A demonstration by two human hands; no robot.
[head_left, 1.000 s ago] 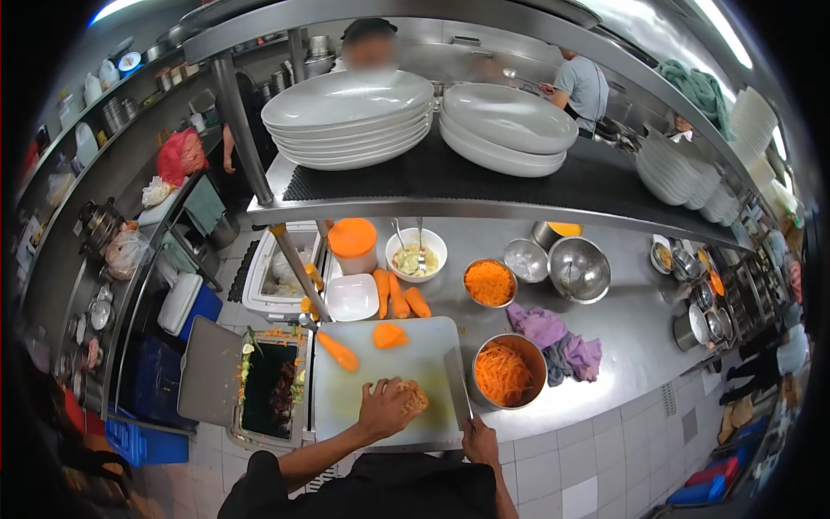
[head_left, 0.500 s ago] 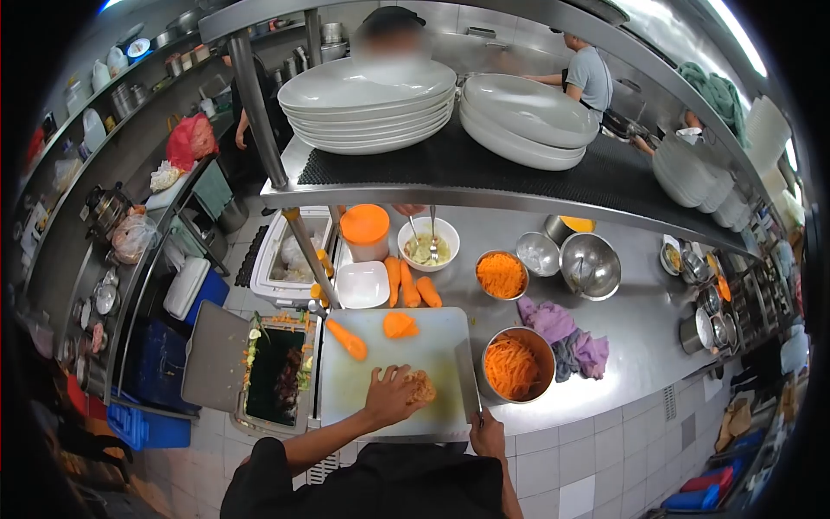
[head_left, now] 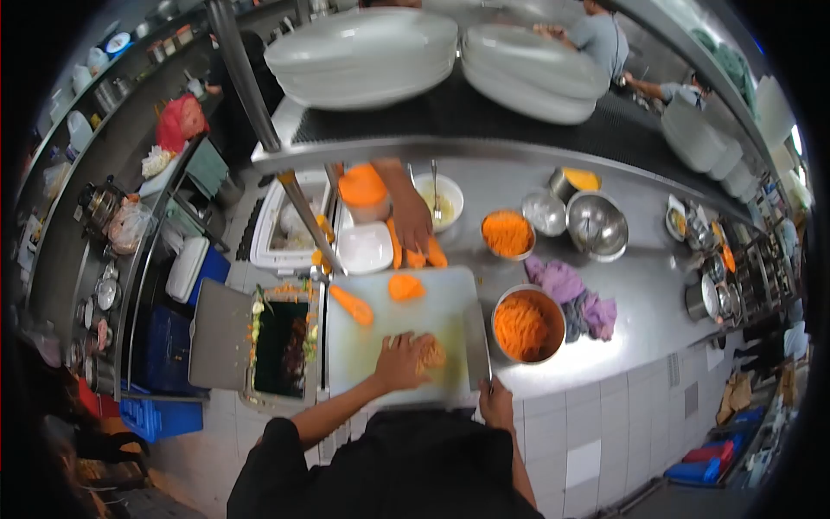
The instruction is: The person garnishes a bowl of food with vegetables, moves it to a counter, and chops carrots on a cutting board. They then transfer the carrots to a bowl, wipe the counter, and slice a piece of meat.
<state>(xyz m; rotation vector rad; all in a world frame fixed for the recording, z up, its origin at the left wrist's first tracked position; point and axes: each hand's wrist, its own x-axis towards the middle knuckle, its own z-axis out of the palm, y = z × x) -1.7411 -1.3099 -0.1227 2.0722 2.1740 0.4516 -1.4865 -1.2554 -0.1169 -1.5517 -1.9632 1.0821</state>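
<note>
My left hand (head_left: 402, 362) is on the pale cutting board (head_left: 356, 281), its fingers curled against a brownish, crinkled lump (head_left: 432, 355) whose kind I cannot make out. My right hand (head_left: 496, 405) grips the handle of a knife (head_left: 475, 346); its broad blade lies along the board's right edge. On the board's far half are a peeled carrot (head_left: 351, 305) and a cut carrot piece (head_left: 405, 287). Past the board, another person's hand (head_left: 413, 227) reaches down onto whole carrots (head_left: 436, 253).
To the right stand a pot of shredded carrot (head_left: 524, 329), a smaller bowl of shreds (head_left: 507, 233), purple cloths (head_left: 558, 278) and metal bowls (head_left: 598, 227). An open bin of scraps (head_left: 281, 346) is left of the board. A shelf with plates (head_left: 363, 60) hangs above the counter.
The other person's arm has come under the shelf, and its hand has moved from the white bowl to the carrots. My view has tilted down; my hands keep their places at the board.
</note>
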